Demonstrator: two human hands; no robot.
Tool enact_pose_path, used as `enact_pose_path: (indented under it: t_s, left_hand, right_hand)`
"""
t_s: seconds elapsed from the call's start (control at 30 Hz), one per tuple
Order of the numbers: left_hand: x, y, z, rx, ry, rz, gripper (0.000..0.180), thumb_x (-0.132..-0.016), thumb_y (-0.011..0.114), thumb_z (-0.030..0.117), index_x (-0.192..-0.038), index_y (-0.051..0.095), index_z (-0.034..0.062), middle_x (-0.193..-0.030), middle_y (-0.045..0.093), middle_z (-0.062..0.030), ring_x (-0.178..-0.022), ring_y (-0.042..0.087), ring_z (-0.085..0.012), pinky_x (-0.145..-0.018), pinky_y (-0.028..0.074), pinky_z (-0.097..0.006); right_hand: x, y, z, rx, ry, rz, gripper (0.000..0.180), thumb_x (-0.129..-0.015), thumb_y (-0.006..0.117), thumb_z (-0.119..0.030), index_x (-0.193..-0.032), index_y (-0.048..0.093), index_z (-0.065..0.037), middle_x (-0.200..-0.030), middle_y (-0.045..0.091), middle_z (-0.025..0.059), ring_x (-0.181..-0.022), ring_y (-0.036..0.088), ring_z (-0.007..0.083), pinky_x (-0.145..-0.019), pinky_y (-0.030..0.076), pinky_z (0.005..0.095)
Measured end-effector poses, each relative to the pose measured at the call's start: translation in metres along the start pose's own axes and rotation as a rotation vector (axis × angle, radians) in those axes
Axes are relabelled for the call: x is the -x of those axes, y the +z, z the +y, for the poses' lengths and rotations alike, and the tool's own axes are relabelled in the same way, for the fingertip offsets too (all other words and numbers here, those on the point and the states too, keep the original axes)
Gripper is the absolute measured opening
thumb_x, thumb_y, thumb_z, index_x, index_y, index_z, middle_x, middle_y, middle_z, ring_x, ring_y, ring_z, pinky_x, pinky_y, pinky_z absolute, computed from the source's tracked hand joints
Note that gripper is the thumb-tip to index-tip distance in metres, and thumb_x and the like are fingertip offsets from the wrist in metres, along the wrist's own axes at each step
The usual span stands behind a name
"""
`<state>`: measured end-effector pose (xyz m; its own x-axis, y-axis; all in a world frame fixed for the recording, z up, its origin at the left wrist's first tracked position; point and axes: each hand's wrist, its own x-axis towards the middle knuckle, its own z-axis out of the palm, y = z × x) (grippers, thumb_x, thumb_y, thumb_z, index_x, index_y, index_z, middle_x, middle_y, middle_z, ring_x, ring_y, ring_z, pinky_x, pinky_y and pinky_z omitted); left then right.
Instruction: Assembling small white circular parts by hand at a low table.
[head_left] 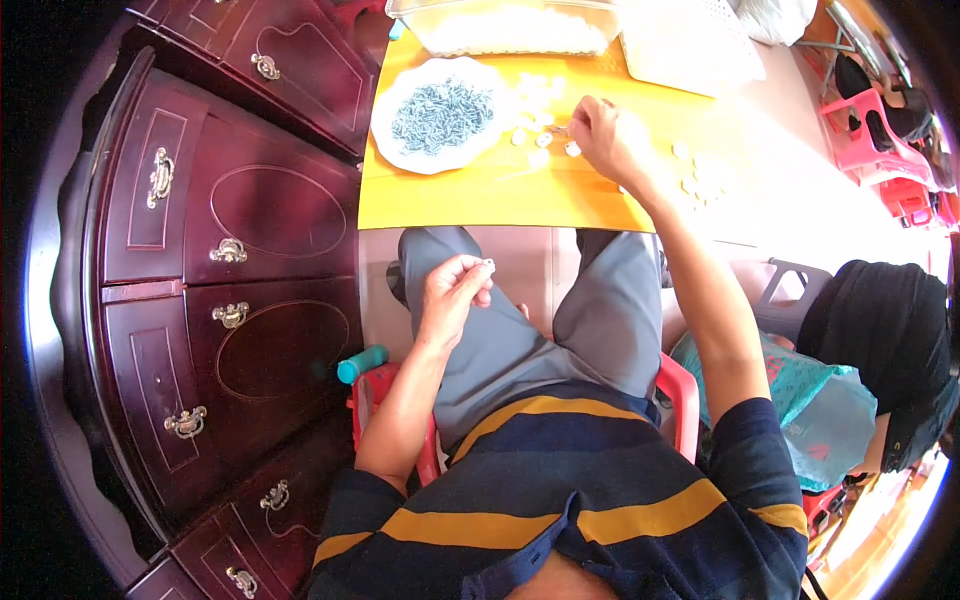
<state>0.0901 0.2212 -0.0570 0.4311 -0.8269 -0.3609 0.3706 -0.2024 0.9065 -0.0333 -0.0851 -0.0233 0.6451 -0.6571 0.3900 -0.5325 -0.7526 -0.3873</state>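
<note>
Pinched between thumb and fingertips, the left hand (452, 292) has its grip closed on a small white piece (489, 264), held up over the lap just above the left knee of the grey trousers (520, 330); the piece is too small to make out its shape. Behind it lies a strip of bare floor between the knees and the near edge of the yellow desk (470, 200), which runs straight across with open room below it. Farther out, the right hand (606, 135) rests on the desk with its fingers curled down together onto a scatter of small white pieces (540, 125); whether its grip has closed on one cannot be told, since the knuckles hide the fingertips. Just left of that scatter sits a white plate (385, 105) heaped with small blue-grey screws (442, 113), well clear of the desk's front edge. More white pieces (695, 180) lie near the right forearm, washed out by glare. At the far edge a clear tub of white parts (510, 30) and a white perforated tray (690, 45) are cut off by the top of the view. A dark wooden cabinet (230, 250) stands close along the left side, hemming in that side.
</note>
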Motion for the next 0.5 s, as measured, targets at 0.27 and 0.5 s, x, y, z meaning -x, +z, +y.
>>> enact_pose_path:
  t_s: [0.27,0.5]
  left_hand:
    - [0.004,0.019,0.022,-0.026,0.041,-0.014,0.015,-0.097,0.07,0.018,-0.097,0.07,0.0031,-0.079,0.065,-0.0002,-0.067,0.06,-0.0064,-0.061,0.049,-0.022]
    - [0.007,0.059,0.058,-0.134,0.176,-0.083,0.01,-0.097,0.065,0.009,-0.1,0.068,-0.0005,-0.084,0.066,-0.003,-0.069,0.06,-0.0083,-0.064,0.05,-0.023]
  right_hand:
    - [0.042,-0.055,-0.036,-0.941,0.369,0.14,0.014,-0.097,0.068,-0.015,-0.102,0.065,-0.002,-0.089,0.068,0.0009,-0.076,0.06,0.0077,-0.067,0.049,0.0252]
    - [0.127,-0.053,-0.086,-1.381,0.594,-0.118,0.014,-0.099,0.068,-0.022,-0.101,0.068,-0.009,-0.092,0.068,-0.0019,-0.072,0.055,0.0044,-0.068,0.044,0.0211]
